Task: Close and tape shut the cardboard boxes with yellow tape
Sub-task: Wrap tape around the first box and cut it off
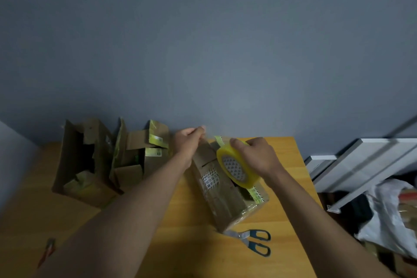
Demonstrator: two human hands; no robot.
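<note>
Over the desk [158,244], right hand [259,156] grips the tape roll [237,169], left hand [189,140] fingers pinch its free end above the unsealed box [225,198]; two boxes [85,165] at nine o'clock gape open.

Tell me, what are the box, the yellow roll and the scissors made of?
Box: brown cardboard, matte, creased flaps. Yellow roll: shiny see-through plastic tape, probably on a printed card core. Scissors: greyish metal blades, likely plastic blue handles.

Both arms extended; left hand [188,140] fingers pinched, right hand [257,156] fingers curled, gripping.
</note>
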